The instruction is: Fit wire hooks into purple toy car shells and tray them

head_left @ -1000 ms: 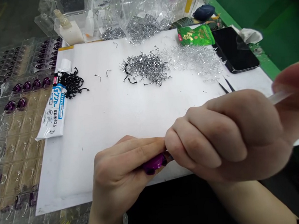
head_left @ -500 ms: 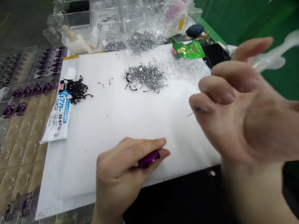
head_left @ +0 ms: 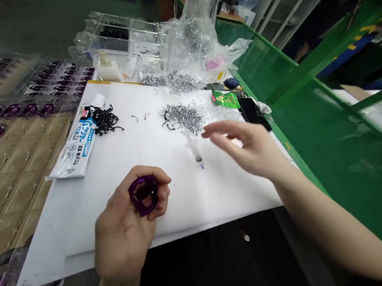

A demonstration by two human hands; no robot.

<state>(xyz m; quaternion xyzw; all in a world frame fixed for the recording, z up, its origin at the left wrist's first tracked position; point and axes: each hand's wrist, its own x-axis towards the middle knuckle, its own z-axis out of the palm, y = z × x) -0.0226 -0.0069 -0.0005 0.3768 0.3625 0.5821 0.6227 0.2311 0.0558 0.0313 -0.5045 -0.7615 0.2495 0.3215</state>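
My left hand [head_left: 122, 235] is closed around a shiny purple faceted piece [head_left: 135, 201], its hollow face turned up towards me. My right hand [head_left: 247, 150] hovers over the right part of the white sheet [head_left: 169, 205], fingers stretched out and holding nothing. Left of those fingertips is a syringe [head_left: 196, 155] with a blue tip, blurred; whether it rests on the sheet I cannot tell. Beyond it lies a heap of silvery and black short strands [head_left: 184, 116]. At the sheet's left are a bunch of black strands [head_left: 106, 120] and a white-and-blue glue tube [head_left: 75, 146].
Clear plastic trays [head_left: 19, 168] with several purple pieces fill the left side. Behind the sheet stand a clear compartment box [head_left: 132, 44], a pump bottle [head_left: 107, 68] and crumpled plastic bags [head_left: 190, 43]. A green packet [head_left: 225, 99], a phone [head_left: 254, 112] and a green partition [head_left: 307, 122] are on the right.
My right hand has swung left and down over the sheet and let go of the syringe. My left hand has turned palm up with the purple piece. The view has shifted to the right.
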